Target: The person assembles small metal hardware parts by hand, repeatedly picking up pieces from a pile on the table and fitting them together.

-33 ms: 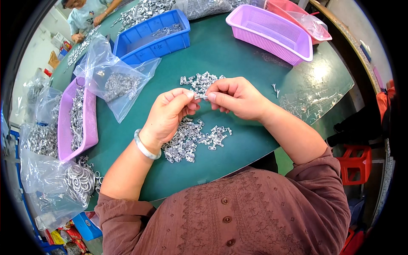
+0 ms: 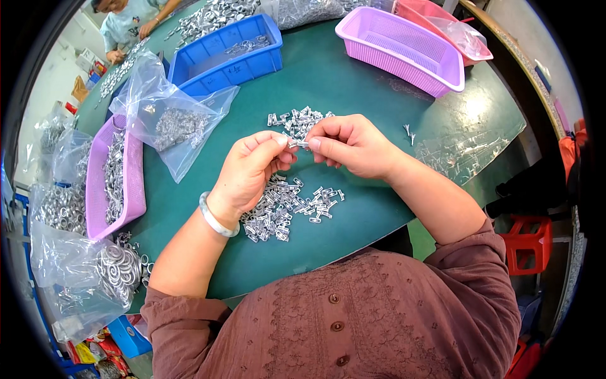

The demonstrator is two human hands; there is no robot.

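Between my two hands is a small silver metal fitting (image 2: 298, 144). My left hand (image 2: 246, 169) pinches its left end between thumb and fingers. My right hand (image 2: 358, 148) closes on the right end, thumb against bent forefinger. The fitting's exact shape is partly covered by my fingertips. Just beyond my hands lies a heap of similar small metal fittings (image 2: 303, 118). A larger heap of slotted metal fittings (image 2: 271, 211) spreads nearer to me, partly under my left hand. A pale bangle (image 2: 216, 218) circles my left wrist.
A purple basket (image 2: 136, 196) of metal parts and a clear bag (image 2: 180, 128) of small pieces stand left. A blue bin (image 2: 221, 66) and another purple basket (image 2: 404, 69) are at the back. Loose bits (image 2: 409, 134) lie right. A co-worker's hand (image 2: 148, 28) shows far left.
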